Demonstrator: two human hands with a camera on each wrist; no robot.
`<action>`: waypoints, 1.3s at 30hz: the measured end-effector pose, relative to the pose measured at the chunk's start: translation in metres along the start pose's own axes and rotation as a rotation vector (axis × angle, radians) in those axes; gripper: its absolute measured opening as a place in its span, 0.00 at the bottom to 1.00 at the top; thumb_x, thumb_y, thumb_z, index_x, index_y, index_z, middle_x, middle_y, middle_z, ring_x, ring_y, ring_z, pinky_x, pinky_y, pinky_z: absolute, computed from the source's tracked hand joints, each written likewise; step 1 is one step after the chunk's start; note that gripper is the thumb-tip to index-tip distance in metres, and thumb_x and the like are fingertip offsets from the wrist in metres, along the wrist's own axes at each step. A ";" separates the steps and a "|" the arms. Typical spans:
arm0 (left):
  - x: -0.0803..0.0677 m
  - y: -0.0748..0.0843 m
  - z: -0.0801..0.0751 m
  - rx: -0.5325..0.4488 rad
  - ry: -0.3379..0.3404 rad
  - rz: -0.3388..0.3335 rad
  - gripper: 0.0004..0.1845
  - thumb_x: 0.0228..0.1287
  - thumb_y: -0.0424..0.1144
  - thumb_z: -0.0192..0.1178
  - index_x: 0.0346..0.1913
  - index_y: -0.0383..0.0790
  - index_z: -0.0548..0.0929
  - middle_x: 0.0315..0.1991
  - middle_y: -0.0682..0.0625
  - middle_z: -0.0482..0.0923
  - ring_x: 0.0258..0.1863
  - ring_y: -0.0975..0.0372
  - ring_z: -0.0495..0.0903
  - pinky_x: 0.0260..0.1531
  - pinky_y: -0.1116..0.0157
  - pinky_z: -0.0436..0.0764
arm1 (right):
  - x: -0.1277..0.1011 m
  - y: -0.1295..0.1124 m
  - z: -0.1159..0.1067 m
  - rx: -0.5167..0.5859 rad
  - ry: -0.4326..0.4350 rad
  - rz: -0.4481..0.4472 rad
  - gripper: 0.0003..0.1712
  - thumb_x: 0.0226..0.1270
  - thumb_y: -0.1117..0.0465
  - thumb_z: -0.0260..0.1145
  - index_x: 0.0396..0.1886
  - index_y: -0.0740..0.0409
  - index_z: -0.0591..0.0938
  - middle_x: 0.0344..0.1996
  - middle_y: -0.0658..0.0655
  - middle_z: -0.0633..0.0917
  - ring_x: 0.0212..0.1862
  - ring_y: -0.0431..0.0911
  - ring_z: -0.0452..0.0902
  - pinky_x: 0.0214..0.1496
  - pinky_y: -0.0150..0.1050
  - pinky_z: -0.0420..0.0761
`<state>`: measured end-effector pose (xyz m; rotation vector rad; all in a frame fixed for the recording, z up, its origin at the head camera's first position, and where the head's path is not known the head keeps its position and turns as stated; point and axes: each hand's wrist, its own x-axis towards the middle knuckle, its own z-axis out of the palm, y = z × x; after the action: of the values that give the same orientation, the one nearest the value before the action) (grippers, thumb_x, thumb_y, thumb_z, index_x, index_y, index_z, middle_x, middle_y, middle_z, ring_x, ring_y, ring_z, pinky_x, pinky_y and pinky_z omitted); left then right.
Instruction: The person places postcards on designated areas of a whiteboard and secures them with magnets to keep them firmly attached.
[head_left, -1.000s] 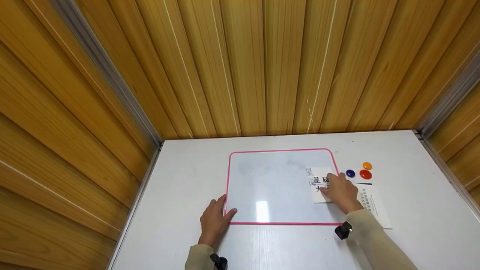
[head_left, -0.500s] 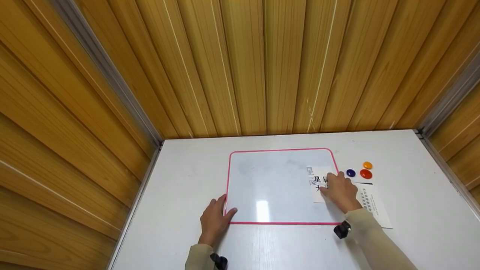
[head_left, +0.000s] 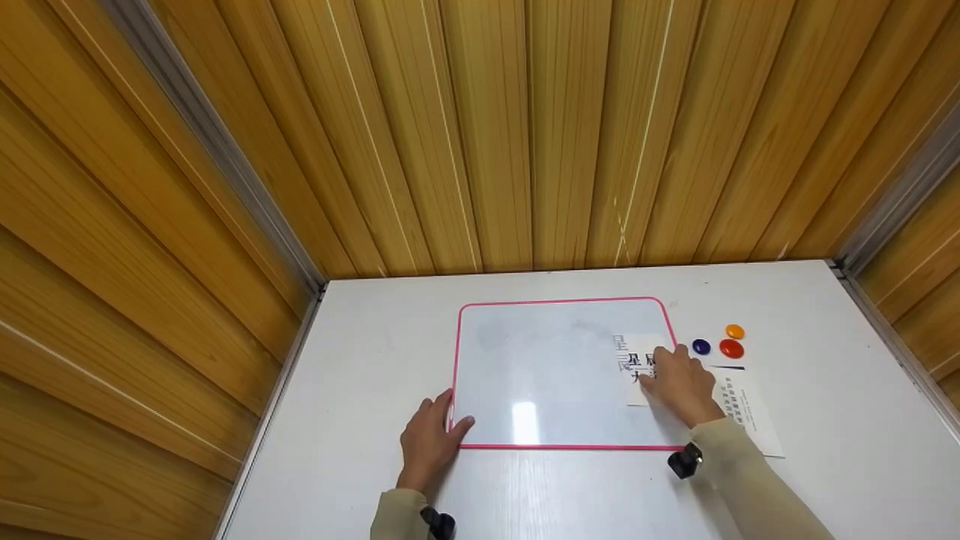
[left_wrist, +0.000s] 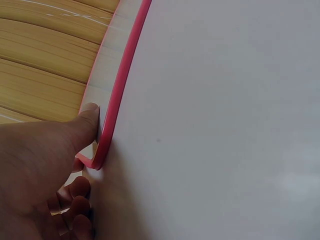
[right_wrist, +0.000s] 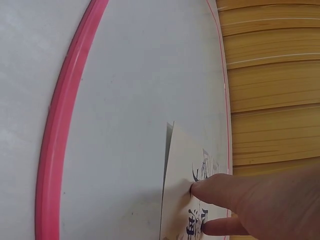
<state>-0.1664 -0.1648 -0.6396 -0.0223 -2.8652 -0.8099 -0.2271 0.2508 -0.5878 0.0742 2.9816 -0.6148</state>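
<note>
Right hand (head_left: 679, 384) pressed the thin, floppy paper sheet (head_left: 643, 373) with flat fingers at the whiteboard's (head_left: 551, 375) 3 o'clock; left hand (head_left: 429, 441) gripped its 8 o'clock corner.

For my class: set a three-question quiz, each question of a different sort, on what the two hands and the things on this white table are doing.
1. True or false: the left hand grips the near left corner of the board.
2. The right hand presses on: A) the blue magnet; B) the paper lying on the board; C) the bare table.
3. How many magnets lie beyond the board's right edge, and in what colours?

Key
1. True; the thumb lies on the pink frame.
2. B
3. Three: blue, orange, red.
</note>
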 end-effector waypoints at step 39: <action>0.000 0.001 -0.001 0.017 -0.002 -0.001 0.35 0.60 0.54 0.73 0.66 0.40 0.80 0.38 0.48 0.78 0.30 0.60 0.71 0.36 0.53 0.79 | 0.007 0.000 -0.014 -0.010 0.128 -0.001 0.33 0.69 0.54 0.71 0.68 0.65 0.75 0.57 0.76 0.75 0.50 0.69 0.72 0.44 0.66 0.78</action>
<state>-0.1661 -0.1649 -0.6379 -0.0193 -2.8739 -0.7862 -0.2347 0.2566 -0.5762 0.1149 3.1076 -0.6177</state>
